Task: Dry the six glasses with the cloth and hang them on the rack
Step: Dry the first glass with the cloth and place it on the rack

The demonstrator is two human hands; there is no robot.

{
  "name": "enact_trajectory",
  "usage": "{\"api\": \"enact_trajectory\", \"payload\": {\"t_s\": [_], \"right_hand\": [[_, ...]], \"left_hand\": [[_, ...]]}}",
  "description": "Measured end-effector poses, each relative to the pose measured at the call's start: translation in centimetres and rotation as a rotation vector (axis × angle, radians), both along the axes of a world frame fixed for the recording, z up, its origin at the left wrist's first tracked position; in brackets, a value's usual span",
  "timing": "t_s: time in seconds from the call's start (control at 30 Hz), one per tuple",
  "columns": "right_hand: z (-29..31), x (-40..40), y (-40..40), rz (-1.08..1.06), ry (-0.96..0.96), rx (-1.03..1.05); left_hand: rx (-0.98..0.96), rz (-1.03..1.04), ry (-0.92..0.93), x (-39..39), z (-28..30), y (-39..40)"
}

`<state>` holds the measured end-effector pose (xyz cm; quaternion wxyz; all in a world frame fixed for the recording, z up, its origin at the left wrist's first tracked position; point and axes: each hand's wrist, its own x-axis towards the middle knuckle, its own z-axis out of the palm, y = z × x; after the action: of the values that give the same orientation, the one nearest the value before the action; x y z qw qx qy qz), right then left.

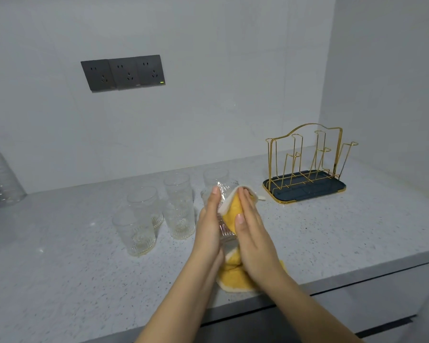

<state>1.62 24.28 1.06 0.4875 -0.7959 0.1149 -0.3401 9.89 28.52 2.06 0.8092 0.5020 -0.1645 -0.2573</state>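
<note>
The left hand (209, 219) holds one glass (221, 194) tilted above the bench (332, 231), its fingers (215, 194) laid nearly straight along the glass wall. The right hand (250, 226) presses the yellow cloth (230, 214) against the other side, also with straight fingers, and the cloth's lower part hangs down to the bench edge. So both hands are flat, and the glass is clamped between palm and cloth, not gripped round.

I think this is the first glass being dried, because the rack (305, 164) carries nothing yet. To do it well, the left hand should probably curl a little more round the ribbed wall, since wet glass between two flat palms can slip. Turning the glass while the cloth stays still would reach all sides, and the inside also needs the cloth pushed in.

Other glasses (176, 206) stand in a group just left of the hands; I count about four clearly and one more behind the held glass. They are close to the left elbow's path, so a wide swing may knock them. The rack stands to the right near the corner wall, with free bench between it and the hands. The front bench edge is near below the wrists, so a dropped glass could roll off.
</note>
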Motion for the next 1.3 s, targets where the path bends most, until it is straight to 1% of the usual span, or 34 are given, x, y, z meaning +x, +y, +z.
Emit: {"api": "enact_trajectory", "payload": {"t_s": [0.03,0.07,0.13,0.17,0.2,0.23,0.3,0.37,0.4,0.47,0.53,0.63,0.67,0.77,0.83,0.93,1.0,1.07,1.1,1.2,1.27,1.3], "right_hand": [[0.3,0.1,-0.5,-0.011,0.010,0.025],[0.8,0.3,-1.1,-0.009,0.022,0.098],[1.4,0.7,-2.5,-0.016,0.060,0.321],[1.4,0.7,-2.8,-0.024,0.074,0.383],[1.4,0.7,-2.6,-0.021,0.067,0.379],[1.4,0.5,-2.1,-0.003,0.051,0.321],[0.8,0.2,-0.6,0.020,0.032,0.142],[0.3,0.1,-0.2,0.011,0.025,0.029],[0.4,0.2,-0.4,-0.004,0.029,0.012],[0.9,0.4,-1.0,-0.031,0.044,0.058],[1.4,0.8,-1.7,-0.008,0.068,0.185],[1.9,1.3,-2.2,-0.008,0.115,0.348],[1.8,1.2,-2.0,-0.014,0.118,0.347],[1.3,0.6,-0.9,0.014,0.043,0.234],[0.7,0.1,-0.2,0.023,-0.006,0.171],[0.9,0.1,-0.5,-0.042,-0.019,0.094],[1.4,0.5,-1.5,-0.062,0.016,0.155],[1.9,0.8,-2.2,-0.064,0.067,0.299],[2.1,0.9,-2.3,-0.070,0.082,0.335],[1.8,0.7,-1.5,-0.080,0.069,0.270],[1.0,0.4,-0.9,-0.058,0.046,0.193],[0.7,0.2,-0.7,-0.040,0.032,0.146]], "left_hand": [[-0.002,-0.017,0.009,-0.1,-0.1,0.1],[-0.001,-0.026,0.014,-0.4,-0.1,0.0],[0.007,-0.062,0.017,-0.8,0.0,-0.2],[0.016,-0.082,0.020,-0.9,0.2,-0.2],[0.017,-0.088,0.027,-0.8,0.3,-0.2],[0.003,-0.083,0.046,-0.4,0.4,-0.2],[0.003,-0.025,0.062,0.2,0.6,0.0],[0.046,0.015,0.023,0.8,-0.1,0.1],[0.078,0.036,0.004,0.8,-0.2,0.1],[0.081,0.021,0.014,0.4,-0.2,0.1],[0.021,-0.037,0.022,-0.1,-0.2,0.4],[0.017,-0.010,-0.072,-0.3,-0.3,0.3],[0.011,0.011,-0.063,-0.3,-0.4,0.2],[-0.046,-0.013,0.050,0.3,-0.5,0.1],[-0.030,-0.031,0.019,0.7,-0.5,0.3],[0.083,-0.047,-0.099,0.8,-0.6,0.6],[0.138,-0.034,-0.150,0.4,0.0,0.5],[0.143,-0.043,-0.095,0.1,0.3,0.2],[0.126,-0.056,-0.069,0.0,0.4,0.1],[0.089,-0.082,-0.079,0.4,0.3,0.1],[0.054,-0.132,-0.041,0.8,0.1,0.2],[0.038,-0.123,-0.026,1.0,-0.2,0.2]]}}
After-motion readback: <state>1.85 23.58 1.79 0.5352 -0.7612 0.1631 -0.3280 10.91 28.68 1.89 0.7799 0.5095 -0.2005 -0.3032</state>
